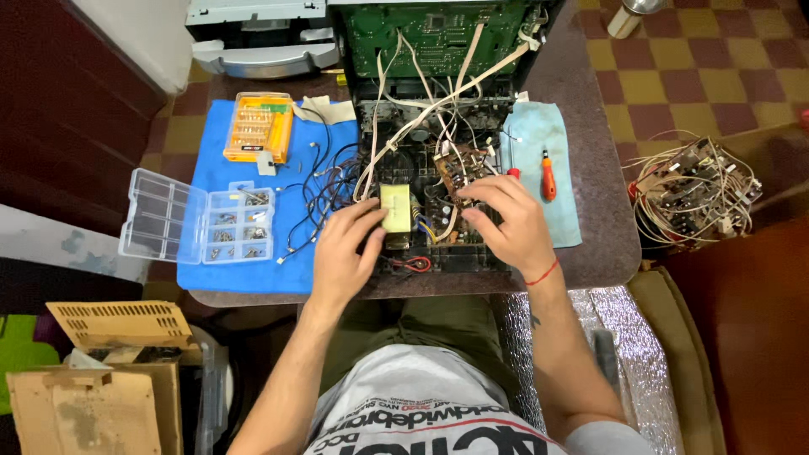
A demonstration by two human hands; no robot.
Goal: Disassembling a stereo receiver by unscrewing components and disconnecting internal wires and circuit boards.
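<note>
Left to right: clear plastic compartment box (198,221) lying open on the blue mat (211,168). Left hand (341,253), grip pinching the pale yellow transformer block (395,208) in the opened black electronics chassis (438,177) mid-surface. Right hand (510,223), fingers curled, pressing the brown circuit board (459,168). Best to steady both, keeping the white wires (404,126) slack.

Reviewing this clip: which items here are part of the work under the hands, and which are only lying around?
In hand: left hand and right hand on the opened electronics chassis; yellow transformer; brown circuit board.

Lying about: orange bit set; clear parts organiser; red-handled screwdriver; loose wiring bundle.
</note>
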